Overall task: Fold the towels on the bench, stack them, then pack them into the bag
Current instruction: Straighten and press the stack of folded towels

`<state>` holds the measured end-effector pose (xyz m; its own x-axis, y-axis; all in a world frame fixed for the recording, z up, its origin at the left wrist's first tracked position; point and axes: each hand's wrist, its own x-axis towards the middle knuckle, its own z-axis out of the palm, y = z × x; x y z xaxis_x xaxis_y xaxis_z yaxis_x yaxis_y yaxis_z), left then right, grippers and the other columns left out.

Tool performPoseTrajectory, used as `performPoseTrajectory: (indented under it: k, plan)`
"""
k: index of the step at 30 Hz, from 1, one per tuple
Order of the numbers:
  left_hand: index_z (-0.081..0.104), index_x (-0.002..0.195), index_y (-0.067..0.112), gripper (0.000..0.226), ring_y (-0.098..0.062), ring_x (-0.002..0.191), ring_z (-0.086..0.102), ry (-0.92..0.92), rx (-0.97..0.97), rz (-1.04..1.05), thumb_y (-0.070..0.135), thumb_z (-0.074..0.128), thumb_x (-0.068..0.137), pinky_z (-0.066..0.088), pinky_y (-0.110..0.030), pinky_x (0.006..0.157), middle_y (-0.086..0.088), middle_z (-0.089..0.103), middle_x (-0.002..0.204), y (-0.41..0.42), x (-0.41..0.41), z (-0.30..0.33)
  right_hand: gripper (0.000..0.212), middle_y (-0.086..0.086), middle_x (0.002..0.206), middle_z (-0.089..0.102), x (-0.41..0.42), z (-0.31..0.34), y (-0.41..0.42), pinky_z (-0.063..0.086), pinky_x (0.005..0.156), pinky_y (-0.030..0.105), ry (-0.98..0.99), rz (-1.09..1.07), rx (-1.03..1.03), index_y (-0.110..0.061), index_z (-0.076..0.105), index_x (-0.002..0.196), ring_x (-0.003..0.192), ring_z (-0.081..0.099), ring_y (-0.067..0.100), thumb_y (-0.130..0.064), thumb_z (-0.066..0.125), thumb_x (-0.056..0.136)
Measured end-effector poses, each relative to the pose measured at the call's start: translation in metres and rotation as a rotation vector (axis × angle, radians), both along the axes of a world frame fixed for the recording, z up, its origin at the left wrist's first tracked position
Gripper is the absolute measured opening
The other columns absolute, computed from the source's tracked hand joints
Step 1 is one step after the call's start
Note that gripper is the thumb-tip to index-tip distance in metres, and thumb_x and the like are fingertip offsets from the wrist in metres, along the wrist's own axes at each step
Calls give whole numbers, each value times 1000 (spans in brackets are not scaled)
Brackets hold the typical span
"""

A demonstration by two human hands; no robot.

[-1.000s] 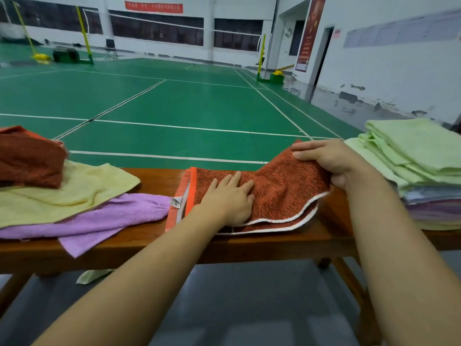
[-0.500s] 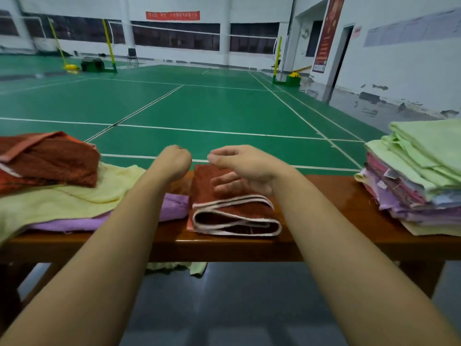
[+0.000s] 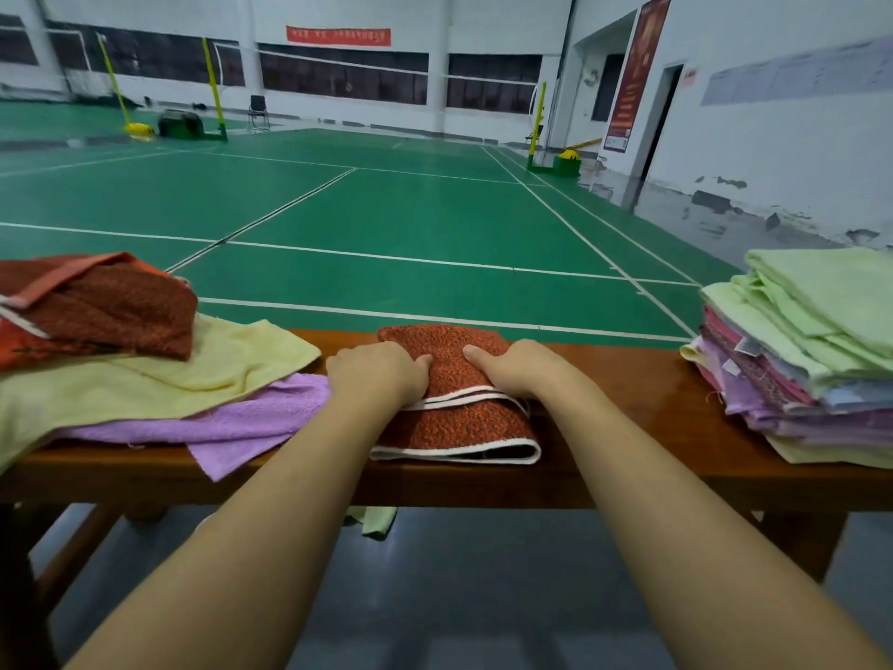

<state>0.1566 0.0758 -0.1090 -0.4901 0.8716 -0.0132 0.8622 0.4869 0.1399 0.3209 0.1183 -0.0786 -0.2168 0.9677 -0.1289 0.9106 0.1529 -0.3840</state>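
Far left of the wooden table (image 3: 642, 379) there's a messy heap: a rust-red towel (image 3: 111, 307) bunched up on top of a pale yellow towel (image 3: 203, 374), and a purple towel (image 3: 251, 423) spread out under both, one corner hanging over the near edge; next along, the left hand (image 3: 377, 372) sits on the left side of the folded red towel (image 3: 454, 403), thumb on top and pointing inward, fingers curled down over the side so it looks like it's gripping the bundle; that towel is folded into a thick pad with white trim showing at the near edge, lying mid-table, just touching the purple one; the right hand (image 3: 514, 367) mirrors it on the right side, thumb on top, fingers wrapped round the edge; far right, well apart from the hands, there's a stack of folded towels (image 3: 802, 360), light green on top, pinks and purples below, pale yellow at the bottom; a green scrap (image 3: 377, 519) hangs below the table.
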Motion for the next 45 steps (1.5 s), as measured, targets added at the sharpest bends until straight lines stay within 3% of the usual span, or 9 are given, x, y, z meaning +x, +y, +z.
performPoseTrajectory:
  k: [9,16,21,23,25,29,32,37,45]
  plan:
    - [65,105,-2,59,-40,107,61,-380,197,-89,50,39,105,46,-38,87,-25,66,115,1,10,10,50,10,118,68,5,3,7,55,91,41,447,-23,-59,-6,61,124,101,67,31,-46,66,94]
    - [61,124,8,60,-34,104,67,-1123,283,17,59,59,94,53,-49,97,-11,69,116,-3,2,16,43,9,107,75,34,9,21,57,90,40,836,-104,-358,-5,68,113,97,71,25,-37,78,86]
    - [69,103,11,46,-29,96,72,-1199,326,-29,55,68,89,55,-49,96,-7,77,102,2,1,13,34,2,84,70,58,19,24,40,41,17,869,5,-403,-7,69,115,59,55,9,-25,76,88]
    - [70,108,10,56,-27,101,69,-1106,323,-34,61,69,85,54,-45,96,-7,73,114,0,-2,19,32,6,104,74,63,23,23,58,52,27,1005,24,-450,-7,65,122,76,71,15,-18,70,93]
    - [64,126,15,77,-28,111,60,-1062,301,-34,76,64,79,53,-43,94,-8,58,135,-4,-7,29,35,12,120,72,64,26,20,63,74,45,1115,45,-462,-9,64,124,99,73,23,-30,65,96]
    - [60,127,15,83,-24,98,63,-1658,301,-22,84,46,83,59,-34,64,-14,60,122,-12,-10,44,77,13,93,61,62,33,20,50,101,57,1226,92,-447,-1,62,103,99,62,31,-75,53,85]
    - [58,121,9,85,-29,106,68,-1830,417,9,84,45,83,63,-42,69,-16,64,122,-10,-18,43,76,11,70,54,58,35,19,51,75,36,1221,102,-301,1,63,77,72,59,25,-73,50,89]
    - [54,125,12,79,-21,77,61,-1550,196,-2,80,52,83,51,-32,62,-7,60,97,-15,-16,30,55,12,60,58,61,16,18,46,58,23,1032,111,-218,-10,56,63,67,68,21,-51,52,99]
    - [9,157,0,132,-40,137,43,-808,216,40,83,64,70,41,-49,111,-22,35,157,1,15,19,40,6,105,67,64,12,26,49,66,31,569,18,-42,-12,67,112,83,61,20,-48,63,96]
